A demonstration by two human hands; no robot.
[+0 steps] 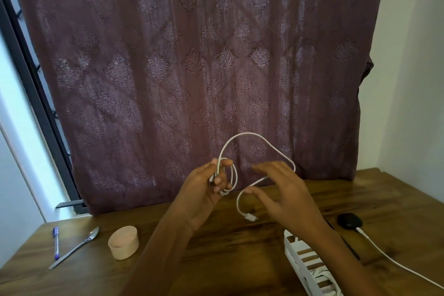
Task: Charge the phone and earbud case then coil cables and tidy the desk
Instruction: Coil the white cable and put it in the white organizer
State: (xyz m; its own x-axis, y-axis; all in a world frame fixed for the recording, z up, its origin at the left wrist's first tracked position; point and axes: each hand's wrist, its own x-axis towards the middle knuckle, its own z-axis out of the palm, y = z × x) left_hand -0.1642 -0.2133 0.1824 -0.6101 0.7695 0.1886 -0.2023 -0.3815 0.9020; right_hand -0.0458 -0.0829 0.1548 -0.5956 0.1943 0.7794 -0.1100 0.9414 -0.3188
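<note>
Coiling appeared under way. Left hand (204, 192) gripped several turns of the white cable (245, 133), fingers curled round them, raised above the desk (240, 245) centre. Right hand (283, 197) was blurred, fingers spread loosely, cable lying across them. 1 wide loop stood above; plug end (251, 217) dangled. Cable judged light, limp, springy; best guided close to the plug. Open room lay left and centre. Tray (289, 245) near right and earbud case (349, 221) lead (396, 263) could snag.

No readable text, label, brand or number, not even on the pen (56, 243) or white tray (288, 244).
</note>
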